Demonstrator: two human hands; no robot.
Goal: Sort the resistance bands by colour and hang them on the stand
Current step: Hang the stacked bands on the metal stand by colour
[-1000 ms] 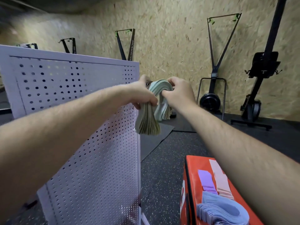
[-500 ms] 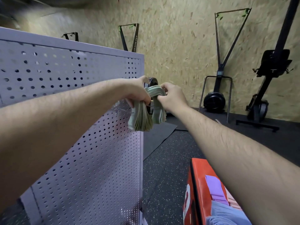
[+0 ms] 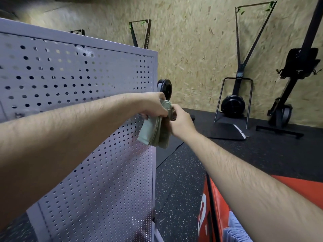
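Both grips pinch the pale green bands [image 3: 153,131] at the pegboard stand [image 3: 87,119]'s 3 o'clock edge, left hand [image 3: 153,106] above, right hand [image 3: 181,122] beside; no lettering reads clearly.

Green bands [image 3: 153,130] — lower now, tighter between both hands, nearer the pegboard [image 3: 87,81].
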